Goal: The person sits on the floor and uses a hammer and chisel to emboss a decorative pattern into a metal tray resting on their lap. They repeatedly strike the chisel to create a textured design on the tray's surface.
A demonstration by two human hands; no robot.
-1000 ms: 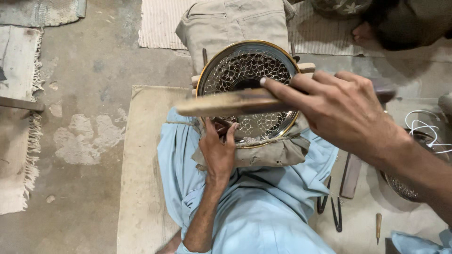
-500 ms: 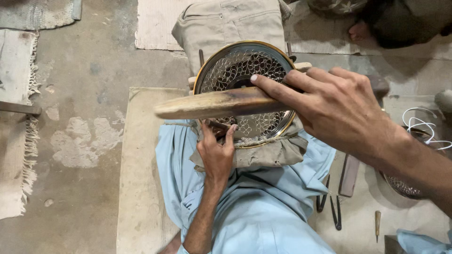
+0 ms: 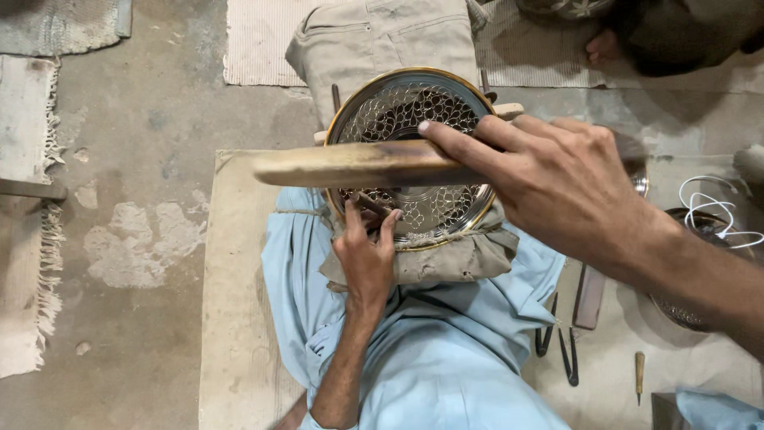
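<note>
A round metal plate (image 3: 414, 119) with a gold rim and a net-like pattern rests on a padded cloth block over my lap. My right hand (image 3: 557, 175) grips a long wooden stick (image 3: 350, 163), held level above the plate with its free end pointing left. My left hand (image 3: 366, 247) sits at the plate's lower left edge, pinching a thin metal tool (image 3: 368, 204) against the patterned surface. My light blue clothing (image 3: 430, 350) fills the lower middle.
A beige mat (image 3: 231, 318) lies under me on the concrete floor. Dark metal tools (image 3: 557, 342) and a small wood-handled tool (image 3: 638, 373) lie at the right. Another metal dish with a white cord (image 3: 708, 215) sits at far right. A person's bare foot (image 3: 605, 48) shows at the top.
My right hand has carried the wooden stick leftward and slightly lower across the plate. My left hand stays put at the plate's edge.
</note>
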